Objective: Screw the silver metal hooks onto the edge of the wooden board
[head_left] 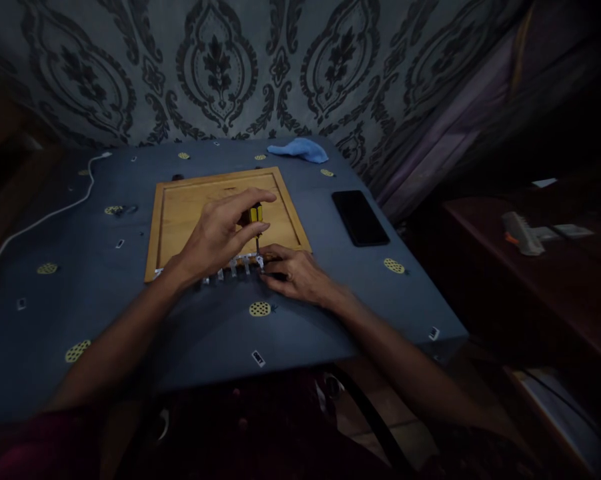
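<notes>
My left hand (217, 223) is closed around a screwdriver (257, 212) with a yellow and black handle. The screwdriver stands upright, its shaft pointing down at a shiny metal hook strip (234, 267) along the near edge of a framed wooden board (153, 233). Several hooks on the strip jut toward me. With thumb and fingers, my right hand (300, 275) pinches the strip's right end, beside the screwdriver tip. Whether a screw sits under the tip is too small to tell. The left forearm hides the strip's left part.
A black phone (360, 218) lies right of the board, and a blue cloth (300, 150) rests at the table's back. A white cable (50, 217) runs along the left. Beyond the table's right edge, a pale tool-like object (523, 233) lies on a dark red surface (555, 287).
</notes>
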`<state>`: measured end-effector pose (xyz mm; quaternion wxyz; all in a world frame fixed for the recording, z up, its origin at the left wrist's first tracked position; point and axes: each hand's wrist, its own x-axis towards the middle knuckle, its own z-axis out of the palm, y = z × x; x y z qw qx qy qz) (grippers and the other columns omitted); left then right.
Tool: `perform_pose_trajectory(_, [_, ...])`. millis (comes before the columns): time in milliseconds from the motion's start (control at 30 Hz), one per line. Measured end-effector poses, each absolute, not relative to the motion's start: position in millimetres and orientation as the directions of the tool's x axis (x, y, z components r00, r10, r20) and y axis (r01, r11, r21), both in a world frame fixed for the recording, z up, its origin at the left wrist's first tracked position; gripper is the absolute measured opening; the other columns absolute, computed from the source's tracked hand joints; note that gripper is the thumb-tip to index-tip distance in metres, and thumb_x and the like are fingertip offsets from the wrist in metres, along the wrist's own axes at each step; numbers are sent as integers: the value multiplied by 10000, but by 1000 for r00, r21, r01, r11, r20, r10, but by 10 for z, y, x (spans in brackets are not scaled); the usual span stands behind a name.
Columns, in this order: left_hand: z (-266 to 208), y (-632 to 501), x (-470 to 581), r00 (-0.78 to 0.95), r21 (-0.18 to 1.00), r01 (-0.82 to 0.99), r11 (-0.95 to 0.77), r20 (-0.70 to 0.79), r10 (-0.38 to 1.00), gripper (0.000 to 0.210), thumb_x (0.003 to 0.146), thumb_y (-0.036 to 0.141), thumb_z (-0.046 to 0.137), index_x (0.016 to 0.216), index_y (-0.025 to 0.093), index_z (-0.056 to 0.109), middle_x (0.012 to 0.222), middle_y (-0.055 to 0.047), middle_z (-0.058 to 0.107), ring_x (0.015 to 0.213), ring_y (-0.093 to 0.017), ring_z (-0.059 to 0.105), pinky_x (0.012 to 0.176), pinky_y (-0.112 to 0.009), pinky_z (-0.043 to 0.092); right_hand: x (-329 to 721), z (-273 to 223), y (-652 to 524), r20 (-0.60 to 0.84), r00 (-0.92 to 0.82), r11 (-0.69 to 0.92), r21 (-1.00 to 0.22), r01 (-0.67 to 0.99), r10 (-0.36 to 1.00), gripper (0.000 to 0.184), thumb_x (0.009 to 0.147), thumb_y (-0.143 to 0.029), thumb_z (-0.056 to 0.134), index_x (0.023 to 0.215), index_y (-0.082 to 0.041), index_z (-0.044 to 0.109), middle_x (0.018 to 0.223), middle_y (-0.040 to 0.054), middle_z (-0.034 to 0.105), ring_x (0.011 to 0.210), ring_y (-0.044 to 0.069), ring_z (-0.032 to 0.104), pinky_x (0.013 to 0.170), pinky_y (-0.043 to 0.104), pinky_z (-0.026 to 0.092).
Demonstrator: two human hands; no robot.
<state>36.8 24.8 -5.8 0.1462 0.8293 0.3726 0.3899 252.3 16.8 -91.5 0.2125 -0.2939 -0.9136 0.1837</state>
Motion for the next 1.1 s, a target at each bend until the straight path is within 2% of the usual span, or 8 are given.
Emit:
perform_pose_trajectory(167, [-4, 278, 353, 481, 664, 419, -620, 417, 771, 257, 961, 314, 614, 1183, 197, 672, 1040, -50, 724, 940, -176, 686, 775, -254, 525, 2526, -909, 167, 289, -736, 762, -463, 452, 612, 210, 985, -267, 617, 929, -172, 796, 1302, 108, 700, 961, 210, 738, 827, 354, 579])
perform_pose_trajectory(333, [-148, 262, 540, 366, 877, 56, -477, 426, 827, 124, 961, 286, 590, 1015, 179, 624, 887, -18, 626, 834, -130, 634, 801, -257, 512, 2526, -927, 171, 295, -734, 761, -473, 444, 611, 207, 986, -269, 623, 941, -164, 795, 1312, 119, 693, 981, 215, 733, 853, 359, 583])
perform_pose_trajectory(567, [-267, 303, 891, 88, 904, -212, -371, 396, 914, 370, 971, 528, 597, 807, 197, 567, 574, 78, 365, 486, -70, 333, 489, -214, 316, 2527, -922, 176, 293, -743, 762, -489, 425, 602, 199, 983, -264, 620, 940, -177, 793, 1311, 111, 691, 1031, 216, 729, 884, 353, 586])
perform_pose_trajectory(633, [-232, 354, 927, 118, 912, -243, -331, 366, 923, 421, 911, 586, 659, 767, 207, 545, 507, 101, 298, 429, -65, 254, 430, -221, 242, 2523, -923, 176, 289, -740, 757, -494, 428, 607, 208, 984, -267, 615, 924, -174, 790, 1305, 112, 692, 1017, 216, 731, 880, 357, 586])
perform_pose_trajectory(733, [-164, 430, 902, 319, 933, -277, -228, 313, 894, 449, 829, 618, 729, 769, 213, 543, 460, 123, 252, 387, -56, 196, 397, -217, 181, 2519, -928, 176, 286, -732, 751, -491, 443, 619, 219, 984, -279, 614, 901, -174, 787, 1303, 110, 692, 990, 218, 732, 869, 368, 585])
perform_pose_trajectory(867, [-110, 450, 811, 517, 956, -245, -164, 272, 812, 396, 853, 561, 712, 806, 189, 583, 471, 118, 277, 396, -52, 208, 406, -211, 178, 2521, -921, 169, 287, -724, 745, -491, 451, 628, 196, 973, -275, 633, 901, -181, 789, 1318, 102, 688, 1004, 216, 730, 901, 370, 580])
perform_pose_trajectory(1000, [-128, 377, 815, 294, 934, -144, -327, 355, 887, 357, 922, 525, 657, 865, 180, 586, 601, 58, 452, 517, -76, 405, 490, -215, 342, 2522, -902, 161, 283, -727, 742, -504, 442, 625, 184, 972, -250, 631, 929, -176, 794, 1311, 107, 693, 1015, 210, 734, 926, 361, 580])
perform_pose_trajectory(1100, [-162, 325, 882, 114, 924, -141, -355, 372, 921, 345, 932, 535, 647, 904, 201, 568, 675, 49, 438, 569, -85, 417, 523, -226, 372, 2520, -898, 162, 281, -729, 740, -512, 436, 624, 181, 971, -246, 630, 955, -176, 796, 1309, 110, 694, 1041, 211, 731, 934, 357, 577])
